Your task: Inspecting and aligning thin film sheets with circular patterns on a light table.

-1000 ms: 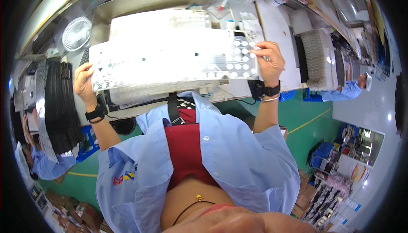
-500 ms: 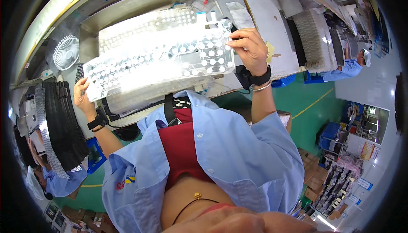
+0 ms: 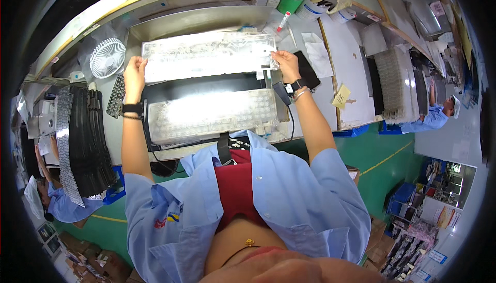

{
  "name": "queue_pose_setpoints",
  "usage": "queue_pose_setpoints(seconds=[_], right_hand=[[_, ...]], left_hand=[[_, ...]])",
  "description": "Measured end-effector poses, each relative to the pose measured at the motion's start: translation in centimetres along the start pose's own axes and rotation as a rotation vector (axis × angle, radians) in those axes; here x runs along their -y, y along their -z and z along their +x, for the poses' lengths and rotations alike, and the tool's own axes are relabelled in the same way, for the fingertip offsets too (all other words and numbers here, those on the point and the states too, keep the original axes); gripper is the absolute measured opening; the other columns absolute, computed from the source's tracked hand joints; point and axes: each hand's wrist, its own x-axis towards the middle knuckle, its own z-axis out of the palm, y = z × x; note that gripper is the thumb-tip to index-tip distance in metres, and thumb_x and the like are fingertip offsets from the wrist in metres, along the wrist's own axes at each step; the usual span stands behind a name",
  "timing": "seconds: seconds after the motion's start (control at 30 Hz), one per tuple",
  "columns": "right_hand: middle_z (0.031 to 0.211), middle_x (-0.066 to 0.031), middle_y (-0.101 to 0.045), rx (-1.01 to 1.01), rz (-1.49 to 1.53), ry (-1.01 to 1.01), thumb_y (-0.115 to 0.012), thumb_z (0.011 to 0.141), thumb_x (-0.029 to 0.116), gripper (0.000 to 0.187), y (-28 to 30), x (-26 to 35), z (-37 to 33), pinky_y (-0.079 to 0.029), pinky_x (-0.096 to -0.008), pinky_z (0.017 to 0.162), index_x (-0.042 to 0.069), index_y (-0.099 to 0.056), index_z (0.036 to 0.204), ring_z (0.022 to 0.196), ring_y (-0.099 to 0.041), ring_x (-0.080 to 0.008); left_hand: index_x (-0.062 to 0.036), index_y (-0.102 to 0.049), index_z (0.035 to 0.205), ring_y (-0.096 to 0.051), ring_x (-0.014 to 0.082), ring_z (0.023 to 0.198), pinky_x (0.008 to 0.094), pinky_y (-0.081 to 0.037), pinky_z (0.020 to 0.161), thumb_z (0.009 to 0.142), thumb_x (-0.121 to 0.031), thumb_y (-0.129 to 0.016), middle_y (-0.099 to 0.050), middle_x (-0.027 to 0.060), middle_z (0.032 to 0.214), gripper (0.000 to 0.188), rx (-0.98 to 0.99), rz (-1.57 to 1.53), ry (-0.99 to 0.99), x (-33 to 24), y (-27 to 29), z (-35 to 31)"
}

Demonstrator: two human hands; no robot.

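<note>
A clear, shiny keyboard membrane sheet [image 3: 206, 56] with fine circuit lines spans the far part of the bench in front of me. My left hand [image 3: 135, 72] pinches its left edge. At the right end, my right hand [image 3: 285, 63] has thumb and fingers closed on the sheet's corner. Whether the sheet rests on the similar sheets under it or hovers just above, I cannot tell. Nearer to me lies another stack of clear membrane sheets [image 3: 212, 115] with rows of round dots, glaring in the light. A dark strip [image 3: 201, 88] shows between the two.
A white fan [image 3: 107, 58] stands left of the sheets. Black strips [image 3: 88, 138] hang farther left. At the back right are a red-capped marker [image 3: 283, 21] and a green container [image 3: 290, 4]. A cable [image 3: 293, 120] trails from my right wrist. Co-workers sit at both sides.
Both hands have carried the membrane sheet away from me, from above the near stack to the far one. It was tilted up before and now looks flatter. The near stack has come into view.
</note>
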Motion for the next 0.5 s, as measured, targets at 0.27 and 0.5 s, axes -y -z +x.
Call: queue_pose_setpoints(seconds=[0.27,0.5], right_hand=[[0.073,-0.0039,-0.061,-0.138,-0.247,-0.102,-0.063,0.078,0.014,0.014,-0.9,-3.7,4.5,-0.043,-0.0213,0.051,0.001,-0.059,0.079,0.061,-0.055,-0.0086],[0.071,-0.0028,-0.060,-0.133,-0.258,-0.004,-0.060,0.081,0.014,0.014,-0.7,-1.3,3.3,-0.041,-0.0222,0.056,0.001,-0.056,0.080,0.061,-0.052,-0.0082]], left_hand=[[-0.0025,-0.050,0.087,-0.056,0.0402,0.083,0.0448,-0.043,0.070,0.084,-0.017,-0.049,-0.059,0.0219,0.082,0.015,-0.035,0.184,0.144,3.4,-4.9,4.2],[-0.0010,-0.050,0.092,-0.057,0.0372,0.082,0.0427,-0.044,0.070,0.087,-0.020,-0.047,-0.060,0.0194,0.084,0.020,0.046,-0.034,0.343,0.4,-3.8,4.5]])
